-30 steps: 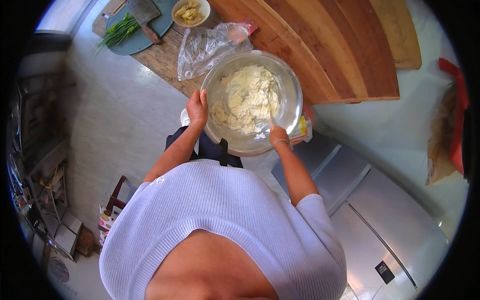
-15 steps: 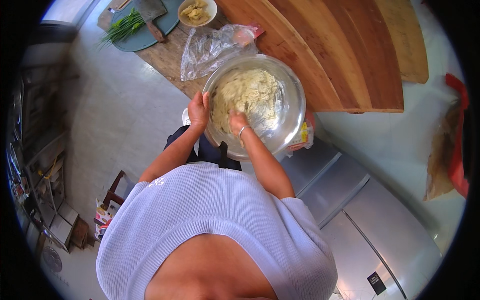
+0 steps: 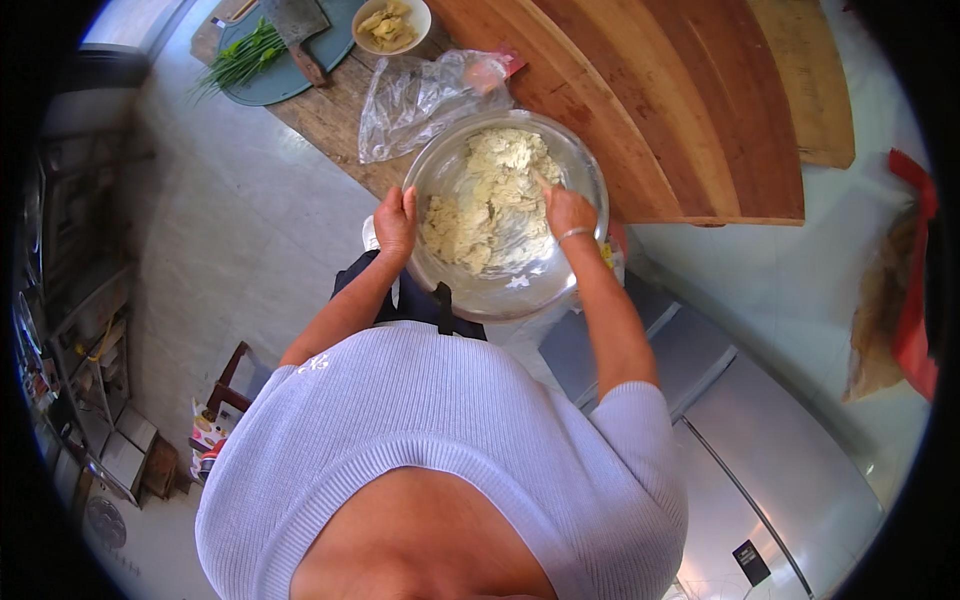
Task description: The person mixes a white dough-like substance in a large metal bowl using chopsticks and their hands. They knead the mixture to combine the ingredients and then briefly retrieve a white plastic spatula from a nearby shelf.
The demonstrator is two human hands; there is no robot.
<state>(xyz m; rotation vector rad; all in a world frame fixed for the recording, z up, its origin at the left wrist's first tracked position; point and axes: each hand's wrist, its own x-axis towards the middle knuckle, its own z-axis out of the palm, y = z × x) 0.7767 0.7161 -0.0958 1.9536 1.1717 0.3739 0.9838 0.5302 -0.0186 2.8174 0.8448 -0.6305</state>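
Note:
A wide metal mixing bowl point(image 3: 590, 235) sits in front of me, with clumpy, pale dough point(image 3: 490, 205) spread over its bottom and dry flour along the near side. At the bowl's left rim, my left hand point(image 3: 397, 222) is closed around the edge. My right hand point(image 3: 570, 212) is inside the bowl on the right, closed and beside the dough. A thin, pointed shape reaches from it toward the dough; I cannot make out whether that is a finger or a stick.
Behind the bowl lies a crumpled clear plastic bag point(image 3: 420, 105). Far left, a teal cutting board point(image 3: 285, 90) carries green onions point(image 3: 245, 58) and a cleaver point(image 3: 298, 35). A white bowl point(image 3: 425, 20) of yellowish pieces stands beside it. Wooden boards point(image 3: 690, 120) extend right; a steel refrigerator point(image 3: 780, 450) is lower right.
My right hand has swung from the near middle of the bowl to its right side. The dough has been shifted and looks clumpier. My left hand stays on the rim.

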